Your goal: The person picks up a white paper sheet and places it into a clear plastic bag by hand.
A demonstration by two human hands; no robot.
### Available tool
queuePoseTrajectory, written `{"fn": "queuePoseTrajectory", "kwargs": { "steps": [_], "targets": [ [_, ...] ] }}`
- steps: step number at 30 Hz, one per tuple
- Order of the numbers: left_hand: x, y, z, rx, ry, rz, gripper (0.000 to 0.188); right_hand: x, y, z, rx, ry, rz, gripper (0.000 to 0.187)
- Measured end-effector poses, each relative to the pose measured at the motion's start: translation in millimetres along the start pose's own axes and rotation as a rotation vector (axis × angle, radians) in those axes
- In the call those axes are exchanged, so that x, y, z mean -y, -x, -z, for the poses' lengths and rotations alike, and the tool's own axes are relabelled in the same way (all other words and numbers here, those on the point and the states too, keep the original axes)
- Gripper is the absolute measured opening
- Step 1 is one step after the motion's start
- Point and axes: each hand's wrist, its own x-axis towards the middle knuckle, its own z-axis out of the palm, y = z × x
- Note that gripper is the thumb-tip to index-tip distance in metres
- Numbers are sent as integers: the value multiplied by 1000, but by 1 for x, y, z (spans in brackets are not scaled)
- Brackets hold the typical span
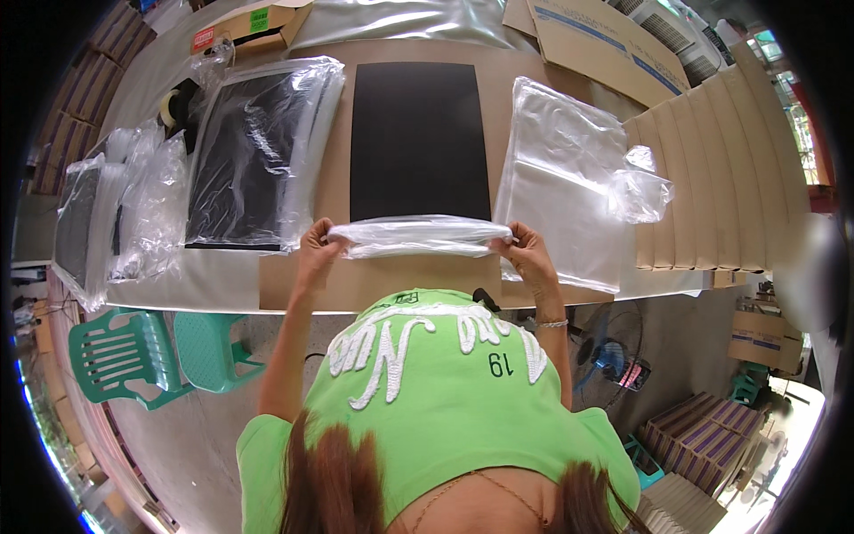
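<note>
A flat black panel [420,142] lies on a brown cardboard sheet [391,283] in the middle of the table. Along its near edge runs a gathered clear plastic bag [418,236]. My left hand [322,247] pinches the bag's left end, and my right hand [527,253] pinches its right end, so it is stretched between them. How far the bag reaches over the panel's near edge is hard to make out. Close to my right hand lies a stack of flat clear bags [565,178]. Left of the panel rests a pile of bagged black panels [253,160].
More plastic-wrapped panels [84,222] and a tape roll [171,107] sit at the far left. A row of tan cardboard pieces [712,178] stands at the right, with a crumpled plastic bag [642,191] beside it. Cardboard boxes [605,49] lie at the back; a green chair [124,356] stands below.
</note>
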Motion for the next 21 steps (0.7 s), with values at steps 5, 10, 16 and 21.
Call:
{"fn": "queuePoseTrajectory", "kwargs": {
  "steps": [5, 10, 16, 21],
  "targets": [
    [2, 16, -11, -122, -646, -267, 30, -47, -6, 4, -415, 535, 278, 14],
    [-13, 23, -29, -49, -866, -463, 74, -29, -3, -24, -480, 706, 331, 53],
    [-10, 31, -35, 110, -709, -289, 85, -12, 0, -32, -326, 801, 392, 76],
    [-7, 35, -37, 123, -622, -207, 82, -9, 4, -41, -282, 812, 319, 70]
  ]
}}
